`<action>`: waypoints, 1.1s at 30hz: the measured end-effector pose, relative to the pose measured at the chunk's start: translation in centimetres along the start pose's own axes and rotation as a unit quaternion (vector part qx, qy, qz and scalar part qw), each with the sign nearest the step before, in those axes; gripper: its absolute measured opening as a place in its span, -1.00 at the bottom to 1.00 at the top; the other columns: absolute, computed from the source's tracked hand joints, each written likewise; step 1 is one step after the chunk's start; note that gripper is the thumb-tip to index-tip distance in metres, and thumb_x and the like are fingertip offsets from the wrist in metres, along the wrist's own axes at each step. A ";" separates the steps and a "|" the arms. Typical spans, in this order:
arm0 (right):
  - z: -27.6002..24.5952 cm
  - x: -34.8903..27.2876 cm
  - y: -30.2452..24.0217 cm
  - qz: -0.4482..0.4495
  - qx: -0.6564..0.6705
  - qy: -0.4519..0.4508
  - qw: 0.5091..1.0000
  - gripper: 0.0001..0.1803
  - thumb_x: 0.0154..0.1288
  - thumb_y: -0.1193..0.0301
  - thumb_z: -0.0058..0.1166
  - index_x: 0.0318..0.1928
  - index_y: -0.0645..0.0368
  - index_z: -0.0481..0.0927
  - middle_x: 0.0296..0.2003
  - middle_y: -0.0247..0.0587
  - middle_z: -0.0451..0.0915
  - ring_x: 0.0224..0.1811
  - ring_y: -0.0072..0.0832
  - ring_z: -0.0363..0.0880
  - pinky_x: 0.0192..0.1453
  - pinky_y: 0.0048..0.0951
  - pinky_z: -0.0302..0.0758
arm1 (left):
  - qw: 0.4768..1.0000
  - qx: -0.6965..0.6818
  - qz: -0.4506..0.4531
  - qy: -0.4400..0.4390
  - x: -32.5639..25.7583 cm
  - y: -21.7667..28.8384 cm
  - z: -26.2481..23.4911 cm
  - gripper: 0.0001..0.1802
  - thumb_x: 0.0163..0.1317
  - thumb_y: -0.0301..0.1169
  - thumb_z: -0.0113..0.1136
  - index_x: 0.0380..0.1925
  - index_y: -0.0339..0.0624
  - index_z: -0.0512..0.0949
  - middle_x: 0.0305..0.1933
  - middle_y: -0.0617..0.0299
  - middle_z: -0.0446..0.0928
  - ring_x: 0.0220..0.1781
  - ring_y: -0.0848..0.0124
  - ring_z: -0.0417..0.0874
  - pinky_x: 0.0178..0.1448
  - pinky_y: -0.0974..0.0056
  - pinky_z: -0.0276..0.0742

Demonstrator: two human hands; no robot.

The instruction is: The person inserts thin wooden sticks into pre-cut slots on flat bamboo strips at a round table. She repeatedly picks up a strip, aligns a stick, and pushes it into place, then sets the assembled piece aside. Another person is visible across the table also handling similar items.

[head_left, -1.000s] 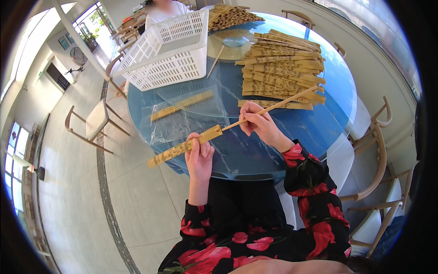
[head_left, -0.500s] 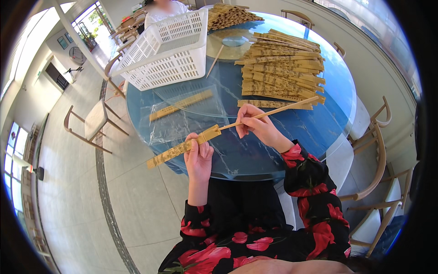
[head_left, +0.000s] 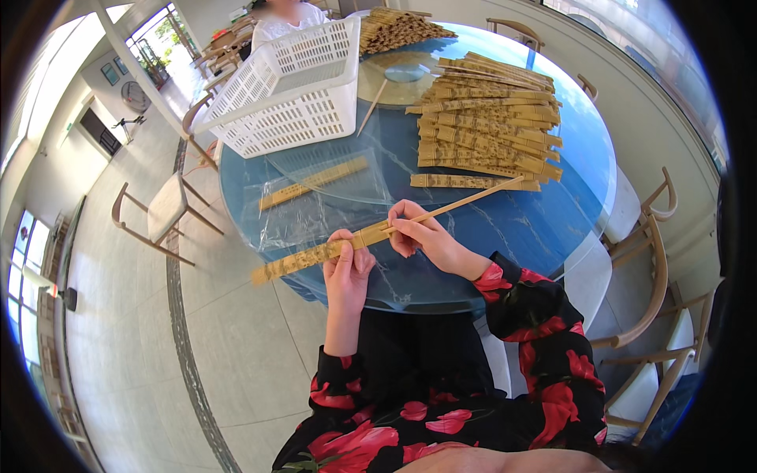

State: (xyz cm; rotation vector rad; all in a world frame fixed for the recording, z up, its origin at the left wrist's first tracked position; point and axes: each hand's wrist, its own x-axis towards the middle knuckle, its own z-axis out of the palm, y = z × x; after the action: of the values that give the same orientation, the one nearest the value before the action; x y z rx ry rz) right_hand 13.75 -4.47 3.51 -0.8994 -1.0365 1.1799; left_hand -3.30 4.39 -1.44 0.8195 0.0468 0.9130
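My left hand (head_left: 348, 274) is closed round a long, flat tan printed sleeve (head_left: 296, 263), held aslant over the table's near edge. My right hand (head_left: 430, 238) pinches a thin, light wooden stick (head_left: 473, 194) at the sleeve's upper right end. The stick's lower end is in or against that opening; my fingers hide which. Its free end reaches up to the right, in front of a large pile of similar printed tan strips (head_left: 489, 118). Beyond my left hand, another tan strip (head_left: 315, 181) lies on or in a clear plastic bag (head_left: 292, 225).
A white slatted plastic basket (head_left: 292, 118) stands on the round blue marbled glass table (head_left: 441, 284) at the far left. Behind it are a second tan pile (head_left: 402, 30) and a person in white (head_left: 288, 22). One loose stick (head_left: 372, 106) lies near the basket. Wooden chairs (head_left: 169, 205) surround the table.
My right hand has moved left and down with the stick, closer to my left hand. Less of the stick shows beyond the sleeve. The sleeve has shifted slightly.
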 end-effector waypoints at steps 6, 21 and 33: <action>0.5 0.4 0.4 -0.052 -0.045 0.015 0.998 -0.83 0.58 0.25 -0.13 -0.05 0.05 0.33 -0.54 -0.48 0.33 -0.53 -0.76 0.20 -0.45 -0.66 0.09 | 1.000 -0.010 0.007 0.001 0.0 0.3 -0.3 -0.82 0.56 -0.33 -0.09 0.02 -0.11 0.42 -0.52 0.40 0.24 -0.46 0.59 0.25 -0.34 0.42 0.20; -0.8 -0.1 -0.3 -0.059 0.001 0.088 0.994 -0.63 0.62 0.15 -0.27 0.20 0.08 0.39 -0.34 -0.40 0.49 -0.30 -0.72 0.42 -0.22 -0.65 0.36 | 0.999 -0.048 0.020 0.010 0.1 0.0 -0.5 -0.78 0.55 -0.31 -0.08 0.06 -0.14 0.40 -0.51 0.37 0.26 -0.44 0.56 0.27 -0.33 0.41 0.21; -1.1 -0.3 -2.0 -0.056 -0.038 -0.081 0.994 -0.40 0.58 0.03 -0.19 0.39 0.19 0.30 -0.32 -0.40 0.45 -0.26 -0.67 0.36 -0.13 -0.62 0.31 | 0.996 -0.090 -0.015 -0.007 0.0 0.4 -0.7 -0.78 0.56 -0.31 -0.08 0.06 -0.16 0.41 -0.50 0.37 0.28 -0.44 0.55 0.27 -0.32 0.40 0.20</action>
State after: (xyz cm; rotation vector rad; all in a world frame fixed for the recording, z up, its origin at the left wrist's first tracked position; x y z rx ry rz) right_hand 15.32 -5.17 5.05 -0.8021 -1.2539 1.1388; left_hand -3.76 4.95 -1.66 0.6549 -0.0351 0.8698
